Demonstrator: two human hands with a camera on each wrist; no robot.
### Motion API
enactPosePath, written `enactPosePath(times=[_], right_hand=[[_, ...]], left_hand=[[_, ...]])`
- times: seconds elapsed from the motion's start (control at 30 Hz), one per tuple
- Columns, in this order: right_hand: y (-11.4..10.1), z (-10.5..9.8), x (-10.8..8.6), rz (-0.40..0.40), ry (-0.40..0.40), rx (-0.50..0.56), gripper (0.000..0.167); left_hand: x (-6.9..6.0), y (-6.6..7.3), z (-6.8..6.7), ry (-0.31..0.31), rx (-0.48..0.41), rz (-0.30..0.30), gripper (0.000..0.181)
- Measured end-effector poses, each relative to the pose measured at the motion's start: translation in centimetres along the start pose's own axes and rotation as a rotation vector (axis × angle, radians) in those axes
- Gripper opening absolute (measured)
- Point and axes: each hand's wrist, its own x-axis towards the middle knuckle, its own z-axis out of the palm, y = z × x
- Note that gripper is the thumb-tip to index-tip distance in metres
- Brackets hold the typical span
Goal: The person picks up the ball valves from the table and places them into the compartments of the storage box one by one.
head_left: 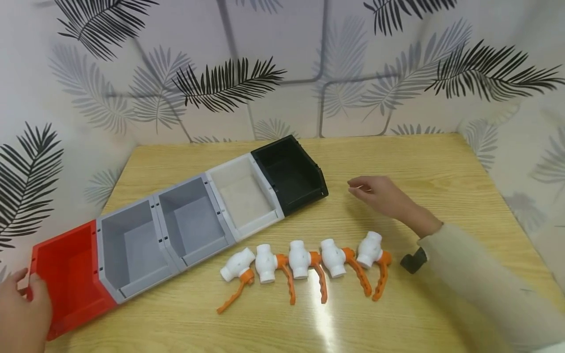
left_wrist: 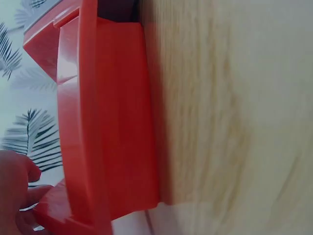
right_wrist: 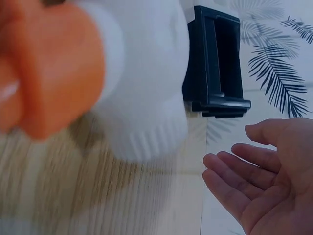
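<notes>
My left hand (head_left: 26, 306) is at the outer side wall of the red bin (head_left: 72, 274), thumb and fingers pinching its edge; the left wrist view shows the fingers (left_wrist: 30, 196) at the bin's corner. To the right of the black bin (head_left: 304, 193), my right hand (head_left: 375, 193) hovers above the table with relaxed fingers, holding nothing. In the right wrist view, a white ball valve (right_wrist: 146, 83) with an orange handle fills the near left, apart from the hand. Several such ball valves (head_left: 300, 260) lie in a row on the table.
Two grey bins (head_left: 161, 245) and a white bin (head_left: 275, 215) stand between the red and black ones, joined in a slanting row. Behind the wooden table (head_left: 397, 162) hangs a leaf-patterned curtain (head_left: 282, 113). A small dark object (head_left: 414, 261) is at the right sleeve.
</notes>
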Motion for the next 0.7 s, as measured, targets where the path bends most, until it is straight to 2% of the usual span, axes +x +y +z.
enactPosePath(times=[0.2,0.3,0.5,0.7], right_hand=[[-0.9,1.1,1.1,0.027,-0.010,0.096,0.041],[-1.7,1.6,1.7,0.023,-0.008,0.128,0.041],[-2.7,2.5,2.8,0.015,0.003,0.231,0.046],[-3.0,3.8,3.7,0.043,0.081,0.286,0.043]], left_hand=[[0.0,-1.1,0.8,0.088,-0.115,-0.068,0.054],[0.1,-2.0,1.1,0.140,-0.167,-0.073,0.053],[0.4,-1.8,1.2,0.101,-0.149,-0.091,0.053],[0.7,-2.0,1.4,0.113,-0.252,-0.132,0.044]])
